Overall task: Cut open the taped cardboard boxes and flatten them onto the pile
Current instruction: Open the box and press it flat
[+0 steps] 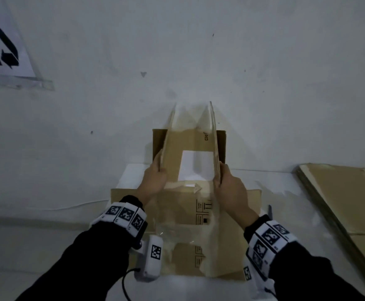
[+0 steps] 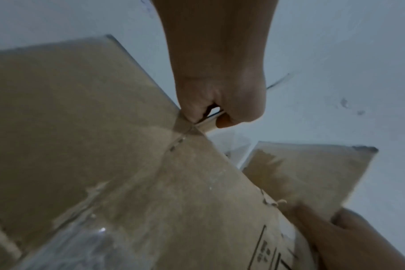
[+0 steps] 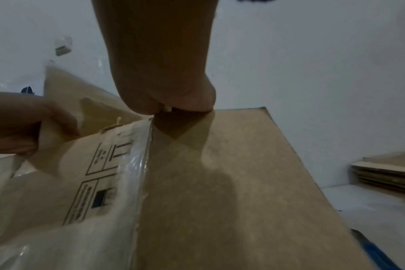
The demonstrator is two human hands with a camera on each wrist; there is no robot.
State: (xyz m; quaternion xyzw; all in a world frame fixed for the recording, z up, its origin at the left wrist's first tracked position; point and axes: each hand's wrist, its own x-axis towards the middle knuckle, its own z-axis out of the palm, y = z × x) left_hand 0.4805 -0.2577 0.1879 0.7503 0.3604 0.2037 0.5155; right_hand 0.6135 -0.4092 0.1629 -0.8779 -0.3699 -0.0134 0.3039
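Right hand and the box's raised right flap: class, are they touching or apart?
Touching. In the head view the right hand grips the right flap edge; the right wrist view shows the fingers curled onto the cardboard.

box [image 1: 190, 161] between hands, flattened pile [image 1: 346, 198] to its right
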